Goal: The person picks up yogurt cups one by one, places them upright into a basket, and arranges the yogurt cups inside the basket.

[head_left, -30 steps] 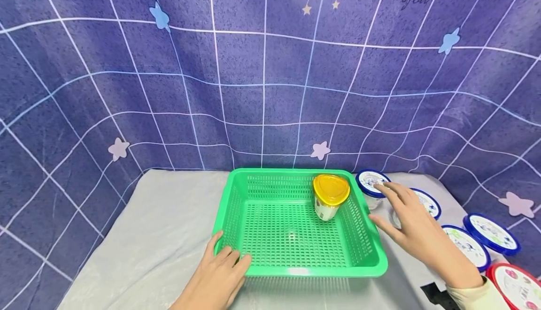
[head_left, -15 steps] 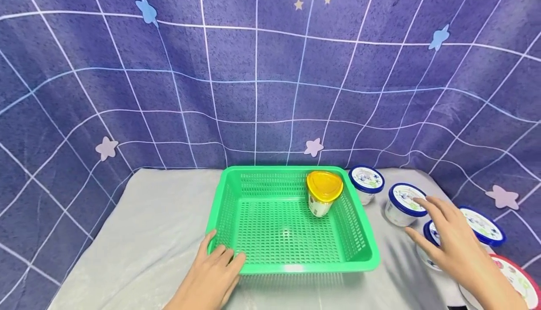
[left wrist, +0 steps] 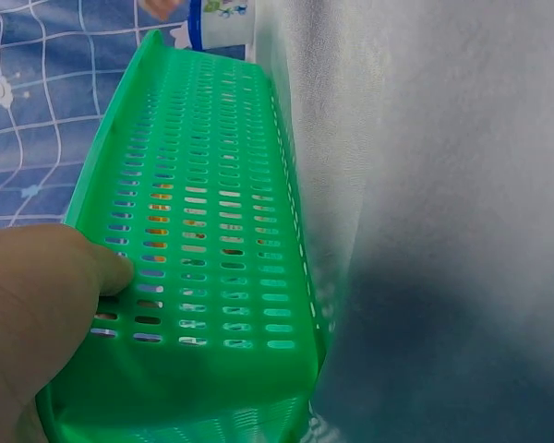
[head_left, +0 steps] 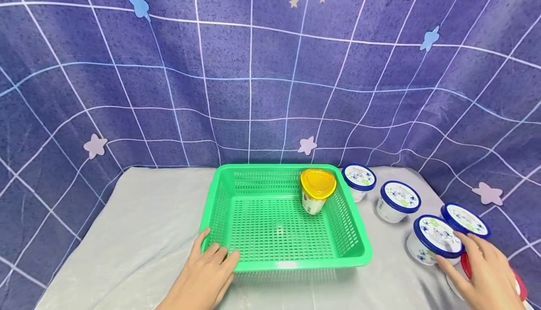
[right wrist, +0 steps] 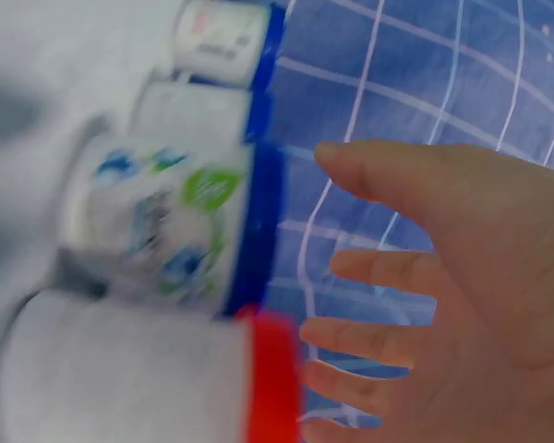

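My left hand point(head_left: 200, 272) holds the front left corner of a green perforated plastic basket point(head_left: 296, 265); in the left wrist view its thumb presses the basket's outer wall point(left wrist: 203, 212). A clear cup with a yellow lid point(head_left: 318, 185) stands inside, near the back right corner. My right hand point(head_left: 486, 277) hovers with spread fingers over a red-lidded tub point(right wrist: 275, 378) and beside a white tub with a blue lid point(head_left: 438, 237). In the right wrist view the fingers lie apart from the lids, with nothing between them. The hand mostly hides the red-lidded tub in the head view.
More blue-lidded white tubs stand to the basket's right: one by its back corner point(head_left: 359, 178), one in front of that point(head_left: 399, 197), another farther right point(head_left: 465, 220). Grey cloth point(head_left: 160, 216) covers the table. A blue gridded curtain point(head_left: 270, 98) hangs behind.
My right hand has moved right and toward me, from beside the back blue-lidded tubs to over the red-lidded one. My left hand stays on the basket corner. The head view has shifted slightly.
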A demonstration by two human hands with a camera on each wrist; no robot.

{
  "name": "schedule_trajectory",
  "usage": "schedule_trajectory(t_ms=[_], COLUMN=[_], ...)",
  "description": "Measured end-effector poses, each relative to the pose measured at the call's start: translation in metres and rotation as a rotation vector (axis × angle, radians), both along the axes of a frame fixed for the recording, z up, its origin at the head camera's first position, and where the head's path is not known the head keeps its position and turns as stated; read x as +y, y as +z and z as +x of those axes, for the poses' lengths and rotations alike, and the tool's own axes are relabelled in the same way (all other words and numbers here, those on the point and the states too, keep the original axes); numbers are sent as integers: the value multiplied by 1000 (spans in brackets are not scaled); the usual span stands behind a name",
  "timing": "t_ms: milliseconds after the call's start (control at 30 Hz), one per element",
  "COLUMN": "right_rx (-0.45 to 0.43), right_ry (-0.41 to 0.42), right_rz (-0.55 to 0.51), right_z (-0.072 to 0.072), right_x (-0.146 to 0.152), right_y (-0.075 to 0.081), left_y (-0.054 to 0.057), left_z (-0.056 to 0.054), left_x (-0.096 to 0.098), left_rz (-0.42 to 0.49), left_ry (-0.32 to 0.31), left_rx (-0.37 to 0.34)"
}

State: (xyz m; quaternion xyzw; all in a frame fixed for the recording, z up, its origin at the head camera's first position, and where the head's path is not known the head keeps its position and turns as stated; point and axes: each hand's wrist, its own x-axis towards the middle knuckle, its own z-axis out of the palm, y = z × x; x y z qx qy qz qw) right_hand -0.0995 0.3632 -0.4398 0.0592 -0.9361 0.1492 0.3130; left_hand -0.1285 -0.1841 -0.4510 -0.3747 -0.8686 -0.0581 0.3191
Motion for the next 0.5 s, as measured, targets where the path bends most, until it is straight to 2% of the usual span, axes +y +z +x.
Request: schedule_trajectory(t_ms=[133,233,400,500], right_rx=[-100,-151,-217,-190], right_ry=[-193,-294,-378,-378], right_rz=[-2,11,18,-63], right_z=[13,16,12,11], right_x=[13,19,19,22], right_y=[-16,-21,-23,-28], left_y=[1,2,3,4], left_z=[1,1,4,6], left_x=[-2,-3,-6,-5], left_rz=[-35,-54,-73,-86], left_ry=[4,14,44,53], left_rx=[-15,-16,-28,-37])
